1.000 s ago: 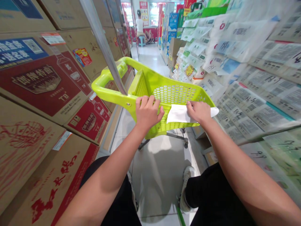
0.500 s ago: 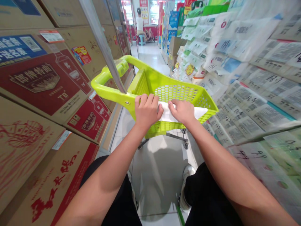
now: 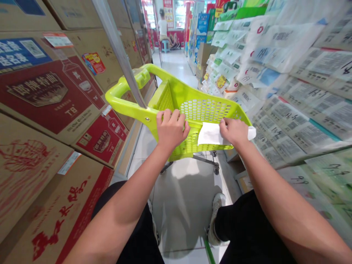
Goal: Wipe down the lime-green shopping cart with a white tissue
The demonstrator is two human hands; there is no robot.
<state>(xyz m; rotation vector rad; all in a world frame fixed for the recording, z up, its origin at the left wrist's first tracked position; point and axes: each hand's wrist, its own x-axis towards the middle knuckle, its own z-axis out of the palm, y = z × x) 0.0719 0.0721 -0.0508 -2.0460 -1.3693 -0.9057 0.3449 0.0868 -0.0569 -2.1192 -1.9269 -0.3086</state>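
A lime-green shopping cart with perforated basket walls stands before my knees, its side toward me. My left hand is closed over the cart's near rim, thumb on the inner side toward the right. Farther right along that rim, my right hand is closed on a white wipe, paper or cloth, which lies against the rim. One end of the wipe sticks out past the hand on the right, and its loose left part hangs over the basket's side. A metal pole rises by the cart's handle.
Stacked cartons form a wall on the left. Packs of tissues with handwritten prices are piled on the right. Down the tiled aisle a person sits on a blue stool. A green strip lies by my shoe.
My right hand has slid right along the rim with the white wipe, away from my left hand. The left hand keeps its place on the rim.
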